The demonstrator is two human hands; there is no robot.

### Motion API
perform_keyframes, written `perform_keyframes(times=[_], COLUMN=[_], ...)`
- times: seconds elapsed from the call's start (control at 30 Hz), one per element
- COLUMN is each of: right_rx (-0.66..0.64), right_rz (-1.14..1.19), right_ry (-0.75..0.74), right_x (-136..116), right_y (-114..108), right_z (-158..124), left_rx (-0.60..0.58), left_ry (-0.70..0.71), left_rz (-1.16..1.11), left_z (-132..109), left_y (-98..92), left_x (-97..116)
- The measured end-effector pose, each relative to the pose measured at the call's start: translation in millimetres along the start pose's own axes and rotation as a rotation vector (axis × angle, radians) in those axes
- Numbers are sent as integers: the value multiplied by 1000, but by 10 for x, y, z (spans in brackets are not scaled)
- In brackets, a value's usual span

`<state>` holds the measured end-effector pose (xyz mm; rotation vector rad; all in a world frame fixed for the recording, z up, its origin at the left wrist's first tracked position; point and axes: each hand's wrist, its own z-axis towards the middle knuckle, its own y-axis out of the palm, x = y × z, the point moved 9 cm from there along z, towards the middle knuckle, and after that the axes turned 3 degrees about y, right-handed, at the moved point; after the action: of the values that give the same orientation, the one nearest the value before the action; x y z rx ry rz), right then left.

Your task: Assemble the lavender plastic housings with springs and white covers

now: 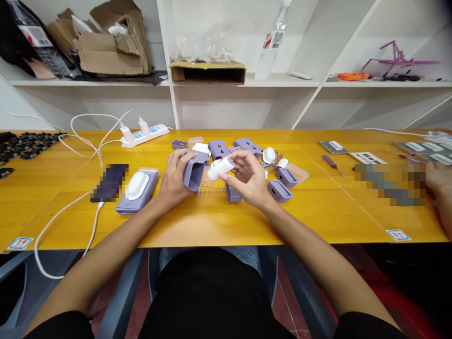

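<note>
My left hand [175, 176] is wrapped round a hollow purple plastic housing [195, 173], its open end tilted toward me. Close beside it, my right hand [249, 178] pinches a white cylindrical part [221, 168] between thumb and fingers. The white part is just right of the housing's opening; whether they touch I cannot tell. A coil spring [212, 190] lies on the table below both hands. Past my hands are more purple housings [219, 149], and to the right lie two small purple caps [280, 191] and a white rounded piece [269, 155].
Left of me, a purple case with a white rounded piece [137, 185] lies beside a blurred phone [110, 182]. White cables lead to a power strip [145, 135]. A screwdriver [332, 165] lies to the right, near another person's hand [439, 190]. White shelves [226, 108] stand behind.
</note>
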<state>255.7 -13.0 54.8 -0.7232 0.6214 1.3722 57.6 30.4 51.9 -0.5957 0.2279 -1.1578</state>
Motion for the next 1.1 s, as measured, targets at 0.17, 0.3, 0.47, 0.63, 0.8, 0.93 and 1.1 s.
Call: perform_keyframes(times=[0.17, 0.3, 0.47, 0.63, 0.8, 0.93, 1.1], right_rx=[-6, -16, -46, -30, -43, -20, 7], right_rz=[181, 261, 315, 372, 367, 339, 321], right_ry=[75, 123, 284, 470, 479, 452, 424], right_x=[92, 94, 247, 475, 474, 443, 425], right_y=[152, 160, 242, 289, 310, 315, 310], right_z=[-64, -81, -124, -167, -156, -160, -178], left_rx=[-3, 8, -15, -61, -88, -110, -148], left_ry=[52, 67, 15, -58, -60, -68, -87], left_rz=[95, 157, 230, 307, 363, 397, 385], left_z=[14, 3, -30, -33, -23, -27, -37], left_y=[-14, -27, -19, -7, 10, 29, 66], left_x=[87, 119, 88, 77, 113, 116, 93])
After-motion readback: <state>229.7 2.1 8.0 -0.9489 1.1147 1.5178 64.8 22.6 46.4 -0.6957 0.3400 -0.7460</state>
